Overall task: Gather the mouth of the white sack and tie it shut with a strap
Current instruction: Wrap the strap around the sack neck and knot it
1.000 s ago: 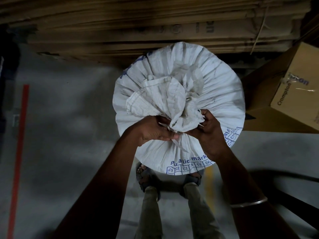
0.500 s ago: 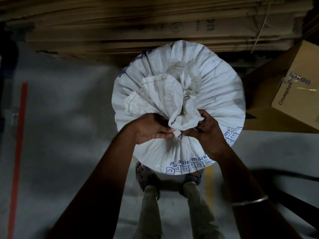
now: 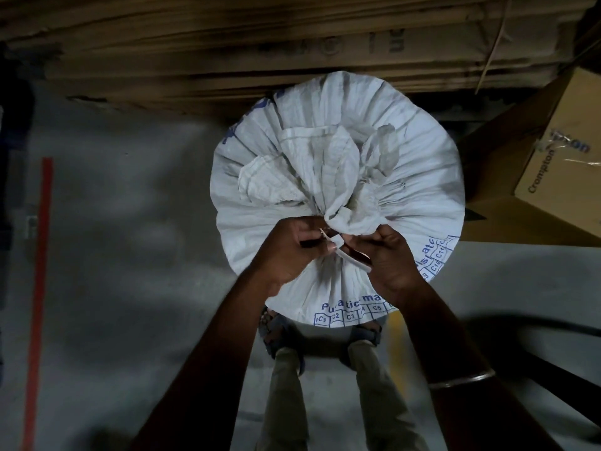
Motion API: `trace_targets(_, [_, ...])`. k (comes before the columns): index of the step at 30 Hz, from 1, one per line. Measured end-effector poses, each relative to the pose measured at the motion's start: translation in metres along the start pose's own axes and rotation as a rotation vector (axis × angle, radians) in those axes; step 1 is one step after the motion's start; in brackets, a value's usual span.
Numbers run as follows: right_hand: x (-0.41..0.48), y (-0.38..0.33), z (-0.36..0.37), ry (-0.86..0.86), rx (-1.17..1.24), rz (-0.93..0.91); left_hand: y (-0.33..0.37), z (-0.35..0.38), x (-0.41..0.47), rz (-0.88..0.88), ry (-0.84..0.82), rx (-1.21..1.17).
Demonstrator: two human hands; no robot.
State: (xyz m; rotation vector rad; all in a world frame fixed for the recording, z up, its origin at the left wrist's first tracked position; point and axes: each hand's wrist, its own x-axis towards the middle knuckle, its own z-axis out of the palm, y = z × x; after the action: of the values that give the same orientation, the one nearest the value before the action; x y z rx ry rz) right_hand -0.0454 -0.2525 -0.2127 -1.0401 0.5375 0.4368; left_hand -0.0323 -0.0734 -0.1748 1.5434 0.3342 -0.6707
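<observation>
White sack [image 3: 406, 177] w/ bunched mouth [image 3: 328, 177] on floor [image 3: 130, 222]; left hand [image 3: 286, 252] & right hand [image 3: 387, 255] each pinch the white strap [image 3: 349, 257] at its neck.

Strap [image 3: 353, 260] ends hidden under hands; knot unclear.

Warehouse: stacked flat cardboard [image 3: 227, 43], carton [image 3: 553, 157]
</observation>
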Motion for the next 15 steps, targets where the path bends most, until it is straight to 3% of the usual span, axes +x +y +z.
trace_targets(2, [0.000, 0.001, 0.002, -0.004, 0.067, -0.003, -0.010, 0.013, -0.005, 0.096, 0.231, 0.074])
trace_targets(5, [0.000, 0.004, 0.002, -0.012, 0.150, 0.025, -0.024, 0.032, -0.017, 0.106, 0.519, 0.058])
trace_targets(15, [-0.005, 0.004, 0.015, 0.116, 0.131, 0.183, -0.027, 0.038, -0.022, 0.288, 0.676, 0.247])
